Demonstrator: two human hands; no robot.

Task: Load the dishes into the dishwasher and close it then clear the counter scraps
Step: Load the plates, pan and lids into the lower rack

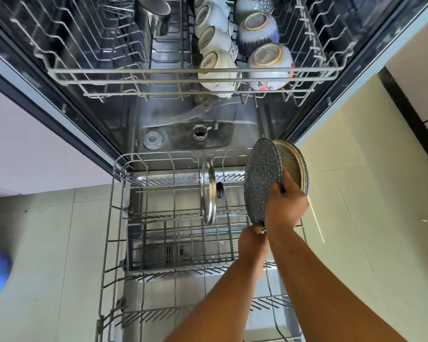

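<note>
Hiding behind right hand (286, 206): speckled pan (261, 181) rim, handle.

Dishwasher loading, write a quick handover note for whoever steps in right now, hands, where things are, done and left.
Right hand grips the rim of the speckled pan, held on edge over the right side of the lower rack. Left hand holds the pan's lower end, apparently at the handle.
Done: glass lid stands upright in the lower rack; cups and bowls sit in the upper rack.
Left: seat the pan, push in both racks, close the door, clear the counter scraps (not in view).
</note>
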